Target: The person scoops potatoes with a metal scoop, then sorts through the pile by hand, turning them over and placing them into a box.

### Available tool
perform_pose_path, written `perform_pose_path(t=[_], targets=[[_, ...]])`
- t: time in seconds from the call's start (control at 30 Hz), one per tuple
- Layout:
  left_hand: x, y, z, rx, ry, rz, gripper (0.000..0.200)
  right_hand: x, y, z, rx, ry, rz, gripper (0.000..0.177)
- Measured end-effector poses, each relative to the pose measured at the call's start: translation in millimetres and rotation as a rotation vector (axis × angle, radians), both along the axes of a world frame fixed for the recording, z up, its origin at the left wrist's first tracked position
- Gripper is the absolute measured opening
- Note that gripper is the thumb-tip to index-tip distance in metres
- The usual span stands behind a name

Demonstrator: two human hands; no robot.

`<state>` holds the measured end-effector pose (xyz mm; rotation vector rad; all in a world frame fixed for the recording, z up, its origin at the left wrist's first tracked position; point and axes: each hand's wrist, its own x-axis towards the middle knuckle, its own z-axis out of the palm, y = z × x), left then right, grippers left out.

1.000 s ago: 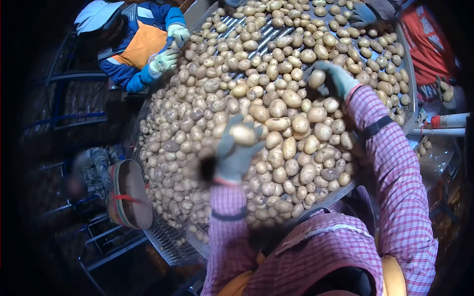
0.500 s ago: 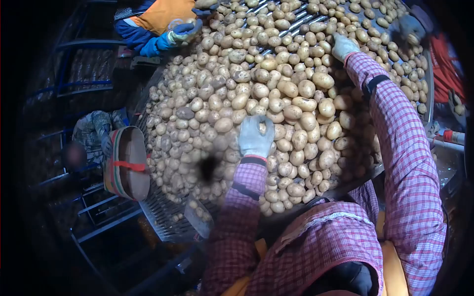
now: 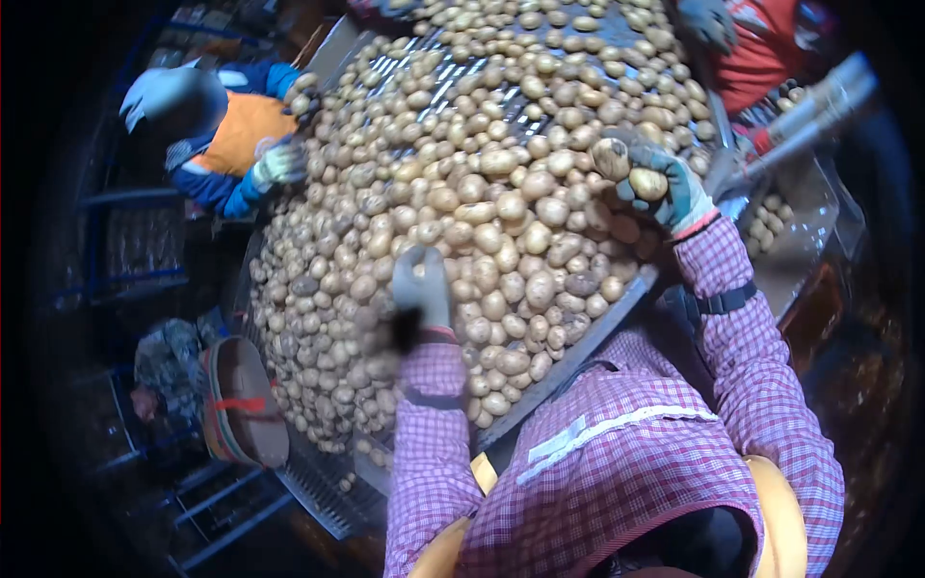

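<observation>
My right hand, in a pale glove with darker, dirty fingers, is closed around potatoes above the right side of the heap. One potato shows between its fingers, and another at the fingertips. Over the middle of the potato heap is my left hand, also gloved. It is blurred, with its fingers pointing away from me and down against the potatoes. Whether it grips one cannot be made out. A dark smudge on the picture covers part of the hand near the wrist.
A metal edge runs before my body. A striped basket stands left, beside a slatted chute. A co-worker in an orange vest works at far left; a person in red is at far right. Bars show under the potatoes.
My right hand has come back from the far part of the heap towards the near right edge and now holds potatoes. The view has turned right; my left hand stays on the heap.
</observation>
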<state>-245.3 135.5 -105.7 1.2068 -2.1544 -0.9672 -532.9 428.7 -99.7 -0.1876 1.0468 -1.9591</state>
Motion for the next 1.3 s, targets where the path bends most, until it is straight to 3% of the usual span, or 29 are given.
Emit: perform_pose_path(t=[0.1,0.13,0.17,0.23,0.27,0.3,0.33,0.37,0.4,0.47,0.5,0.53,0.57,0.6,0.63,0.67,0.7,0.73,0.8,0.87,0.93,0.97,1.0,1.1,1.13,1.17,1.2,1.23,1.3], targets=[[-64,108,38,0.752,0.480,0.141,0.029,17,71,-10,-0.051,-0.097,-0.113,0.049],[-77,121,23,0.866,0.347,-0.022,0.029,26,92,10,-0.135,-0.219,-0.101,0.049],[-90,133,-28,0.684,0.369,-0.337,0.029,33,114,28,-0.070,-0.208,-0.168,0.049],[-128,192,-34,0.899,0.332,-0.506,0.032,37,165,31,0.043,-0.122,-0.237,0.049],[-152,226,-28,1.118,0.342,-0.463,0.032,35,194,23,0.096,-0.042,-0.245,0.049],[-169,261,11,1.225,0.384,-0.495,0.032,36,212,30,0.197,0.013,-0.329,0.049],[-189,282,-34,1.107,0.376,-0.771,0.038,33,228,37,0.303,0.070,-0.412,0.049],[-193,305,4,0.963,0.413,-0.829,0.047,24,245,38,0.402,0.154,-0.439,0.050],[-196,316,18,0.882,0.190,-0.869,0.055,12,265,31,0.501,0.240,-0.467,0.051],[-184,314,27,0.573,0.053,-0.953,0.061,-46,362,-69,0.869,0.648,-0.602,0.054],[-174,306,19,0.494,0.131,-0.929,0.060,-54,383,-78,0.981,0.532,-0.598,0.054],[-165,295,0,0.630,0.082,-0.872,0.054,-62,391,-81,1.085,0.421,-0.591,0.055],[-149,279,-14,0.681,0.131,-0.837,0.045,-48,360,-51,1.082,0.390,-0.634,0.052],[-126,256,12,0.689,0.049,-0.788,0.041,-27,319,-27,1.017,0.517,-0.684,0.043],[-104,237,-4,0.719,0.023,-0.731,0.039,-14,277,-14,0.830,0.831,-0.598,0.035],[-83,221,9,0.697,-0.054,-0.680,0.039,10,225,17,0.757,0.407,-0.465,0.031],[-59,204,-8,0.761,-0.026,-0.578,0.038,14,188,-2,0.697,0.677,-0.402,0.031],[-40,192,-6,0.858,-0.012,-0.481,0.036,21,143,2,0.685,0.597,-0.266,0.032],[-1,170,-17,0.977,0.036,-0.301,0.034,26,61,-10,0.642,0.849,-0.120,0.039],[19,160,3,0.987,0.099,-0.203,0.034,36,-2,-16,0.742,0.982,0.145,0.050],[38,147,2,1.019,0.167,-0.149,0.035,46,-35,-35,0.933,1.320,0.333,0.056],[43,141,8,0.962,0.189,-0.178,0.035,54,-40,-35,0.901,1.457,0.157,0.055],[47,136,12,0.907,0.213,-0.204,0.036,50,-46,-33,0.896,1.466,0.166,0.055],[45,111,6,0.833,0.233,-0.206,0.035,28,-73,-28,0.919,1.098,0.329,0.049],[41,101,4,0.790,0.253,-0.235,0.035,27,-76,-29,0.804,1.294,0.194,0.048],[35,92,-8,0.835,0.298,-0.180,0.035,37,-81,-21,0.772,1.246,0.257,0.046],[14,87,25,0.577,0.065,-0.239,0.034,48,-85,-17,0.740,1.192,0.316,0.043],[2,77,13,0.507,0.066,-0.254,0.035,56,-95,-44,0.866,1.286,0.501,0.041],[-33,55,9,0.263,0.021,-0.328,0.037,70,-103,-53,0.937,1.448,0.401,0.044]])
